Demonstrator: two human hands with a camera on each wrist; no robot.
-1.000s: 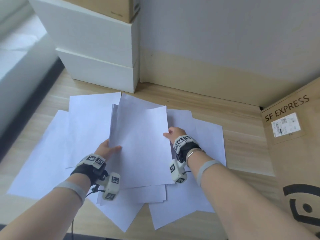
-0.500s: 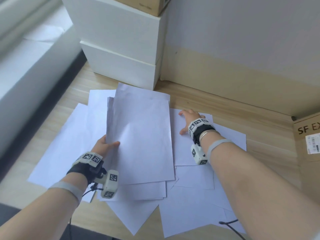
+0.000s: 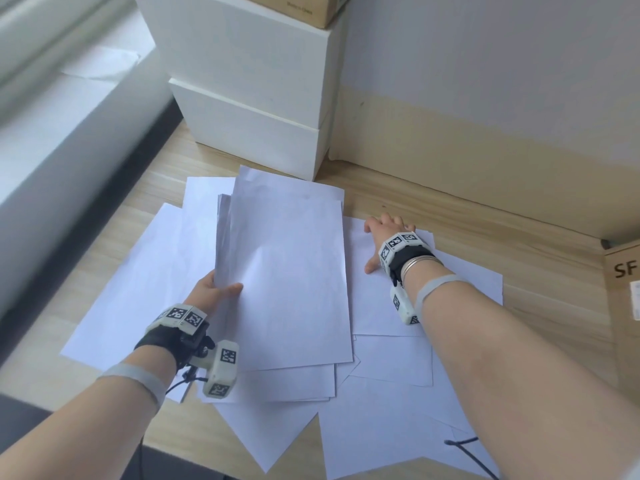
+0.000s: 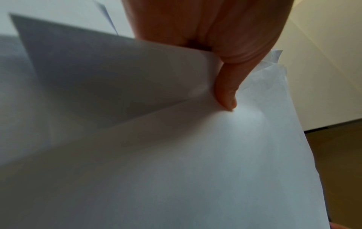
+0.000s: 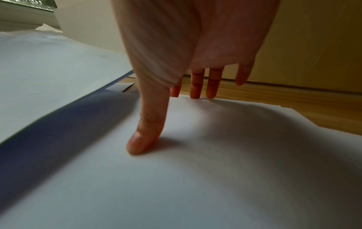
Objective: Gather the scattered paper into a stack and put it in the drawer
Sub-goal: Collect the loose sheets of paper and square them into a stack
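White paper sheets lie scattered over the wooden desk (image 3: 450,216). My left hand (image 3: 218,289) pinches the left edge of a gathered stack of paper (image 3: 287,271), thumb on top, lifting that side; the thumb (image 4: 225,93) presses the stack (image 4: 176,155) in the left wrist view. My right hand (image 3: 382,237) lies flat, fingers straight, on a loose sheet (image 3: 381,306) to the right of the stack. In the right wrist view its thumb (image 5: 147,136) and fingertips touch that sheet (image 5: 215,170) near its far edge. The white drawer unit (image 3: 256,140) stands shut at the back.
A cardboard box (image 3: 304,8) sits on top of the drawer unit. A brown "SF" carton (image 3: 623,306) stands at the right edge. A window sill (image 3: 52,116) runs along the left. More loose sheets (image 3: 381,427) hang near the desk's front edge, by a black cable (image 3: 464,441).
My right hand let go of the stack's right edge and moved right and away onto a loose sheet. The left hand keeps its hold on the stack. The head view shifted left.
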